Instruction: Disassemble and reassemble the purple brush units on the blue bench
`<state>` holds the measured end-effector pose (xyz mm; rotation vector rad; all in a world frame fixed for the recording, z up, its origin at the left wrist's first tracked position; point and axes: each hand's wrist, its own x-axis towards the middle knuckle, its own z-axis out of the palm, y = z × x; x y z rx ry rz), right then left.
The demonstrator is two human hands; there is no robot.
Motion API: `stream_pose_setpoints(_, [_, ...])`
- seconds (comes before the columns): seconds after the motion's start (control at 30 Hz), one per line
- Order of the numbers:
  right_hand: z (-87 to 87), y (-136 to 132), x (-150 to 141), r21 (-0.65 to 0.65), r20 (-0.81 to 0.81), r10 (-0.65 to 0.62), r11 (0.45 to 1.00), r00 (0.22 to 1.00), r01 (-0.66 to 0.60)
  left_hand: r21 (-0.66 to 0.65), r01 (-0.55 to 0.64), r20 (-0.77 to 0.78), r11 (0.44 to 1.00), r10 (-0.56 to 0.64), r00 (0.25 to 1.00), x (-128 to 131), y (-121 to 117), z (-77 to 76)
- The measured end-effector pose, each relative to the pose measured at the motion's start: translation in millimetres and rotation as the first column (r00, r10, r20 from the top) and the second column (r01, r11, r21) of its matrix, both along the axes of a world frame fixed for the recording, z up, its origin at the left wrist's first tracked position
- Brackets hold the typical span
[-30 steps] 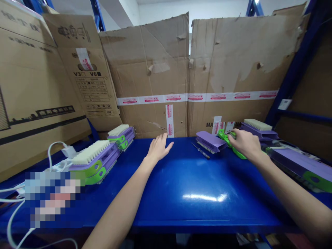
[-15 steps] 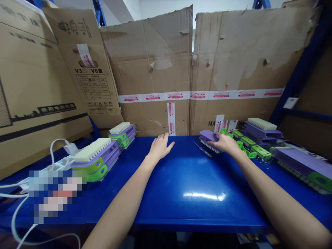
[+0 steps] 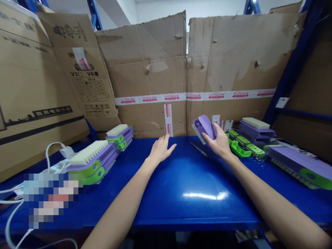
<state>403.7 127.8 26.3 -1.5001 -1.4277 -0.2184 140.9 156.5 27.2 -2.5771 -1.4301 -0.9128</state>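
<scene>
A purple brush [image 3: 206, 126] with pale bristles is gripped in my right hand [image 3: 219, 141], tilted and raised above the blue table [image 3: 178, 180]. My left hand [image 3: 160, 148] hovers over or rests on the table's middle, fingers stretched out and thumb apart, holding nothing. Between the hands, a thin screwdriver [image 3: 199, 149] lies close under the brush. Just right of my right hand are several bright green plastic parts [image 3: 240, 148], some partly hidden behind the wrist.
Purple-and-green brushes [image 3: 89, 155] are stacked at the left, with a smaller pair [image 3: 120, 136] behind. More purple brush bodies [image 3: 255, 131] stand at the right. White cables [image 3: 49, 155] and a power strip [image 3: 55, 167] lie far left. Cardboard sheets [image 3: 153, 79] wall the back.
My right hand has lifted the purple brush off the table and tilted it up. My left hand stays nearly where it was. The view has shifted slightly.
</scene>
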Motion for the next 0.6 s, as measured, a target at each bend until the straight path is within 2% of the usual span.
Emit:
stream_pose_setpoints(0.07, [-5.6, -2, -12, 0.047, 0.012, 0.179, 0.983, 0.984, -0.180, -0.107, 0.076, 0.180, 0.991, -0.056, 0.982, 5, -2, -1.7])
stream_pose_setpoints(0.13, [-10.6, -7, -26, 0.042, 0.023, 0.344, 0.938, 0.939, -0.344, -0.194, 0.216, 0.367, 0.957, -0.133, 0.921, 10, -4, -3.4])
stream_pose_setpoints(0.2, [-14.2, -11, -39, 0.023, 0.066, 0.479, 0.876, 0.875, -0.481, -0.224, 0.375, 0.496, 0.900, -0.226, 0.838, 15, -7, -3.8])
stream_pose_setpoints(0.27, [-16.3, -15, -46, 0.004, 0.122, 0.557, 0.828, 0.822, -0.561, -0.248, 0.505, 0.570, 0.827, -0.296, 0.766, 18, -9, -2.4])
stream_pose_setpoints(0.37, [-17.3, -17, -47, -0.027, 0.180, 0.581, 0.809, 0.794, -0.587, -0.299, 0.592, 0.623, 0.749, -0.317, 0.715, 20, -12, 1.7])
stream_pose_setpoints(0.6, [-15.9, -17, -41, -0.086, 0.243, 0.568, 0.820, 0.786, -0.566, -0.209, 0.581, 0.654, 0.787, -0.330, 0.681, 18, -7, 3.1])
